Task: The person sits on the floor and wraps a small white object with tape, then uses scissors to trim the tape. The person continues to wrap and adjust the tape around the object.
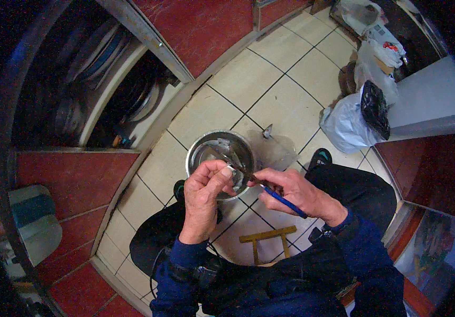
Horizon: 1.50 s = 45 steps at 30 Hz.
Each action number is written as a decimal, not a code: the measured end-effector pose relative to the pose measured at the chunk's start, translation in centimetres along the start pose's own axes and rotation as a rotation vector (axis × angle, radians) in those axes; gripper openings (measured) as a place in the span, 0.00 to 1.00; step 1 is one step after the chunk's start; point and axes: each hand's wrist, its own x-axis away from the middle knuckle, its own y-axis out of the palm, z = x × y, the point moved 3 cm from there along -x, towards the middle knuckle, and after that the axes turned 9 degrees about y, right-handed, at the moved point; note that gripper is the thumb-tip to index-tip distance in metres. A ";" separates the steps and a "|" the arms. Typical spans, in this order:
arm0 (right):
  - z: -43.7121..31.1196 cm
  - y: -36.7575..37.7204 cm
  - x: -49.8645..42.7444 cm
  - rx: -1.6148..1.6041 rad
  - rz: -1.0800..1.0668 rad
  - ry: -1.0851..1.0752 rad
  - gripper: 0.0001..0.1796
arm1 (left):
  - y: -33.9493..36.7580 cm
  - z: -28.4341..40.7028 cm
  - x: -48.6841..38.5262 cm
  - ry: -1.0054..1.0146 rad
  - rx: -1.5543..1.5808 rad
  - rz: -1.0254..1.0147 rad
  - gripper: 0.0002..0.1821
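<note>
My left hand [207, 188] pinches a small pale, wet-looking piece [231, 168] between thumb and fingers. In my right hand [287, 190] is a blue-handled tool [283, 201]; its dark narrow end points left and meets the piece, or nearly so. Whether it is a knife or scissors I cannot tell. Both hands hover over the near right part of a round metal bowl [189, 158] on the floor. Silvery, pale pieces [219, 144] that look like fish lie inside it, partly hidden by my hands.
Right of the bowl, a small pointed silvery piece [267, 130] lies by a wet-looking patch or clear plastic [277, 150] on the tiles [279, 97]. Plastic bags [342, 123] stand farther right. An open cabinet [132, 95] with dishes is at left. A yellowish wooden frame [268, 234] shows between my legs.
</note>
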 end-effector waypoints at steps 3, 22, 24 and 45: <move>0.4 -0.4 -0.1 -0.038 0.024 0.052 0.20 | 0.1 -0.2 -0.1 -0.015 0.030 0.007 0.07; 25.4 3.4 -2.0 0.564 0.148 0.840 0.20 | -0.4 0.1 -0.5 0.030 0.231 0.104 0.07; 25.8 3.8 -2.3 0.570 0.196 0.815 0.18 | -0.4 0.0 -0.5 0.017 0.257 0.126 0.07; 32.2 6.7 -4.6 0.778 0.398 0.669 0.14 | 0.0 -1.8 -0.7 -0.157 0.230 0.172 0.08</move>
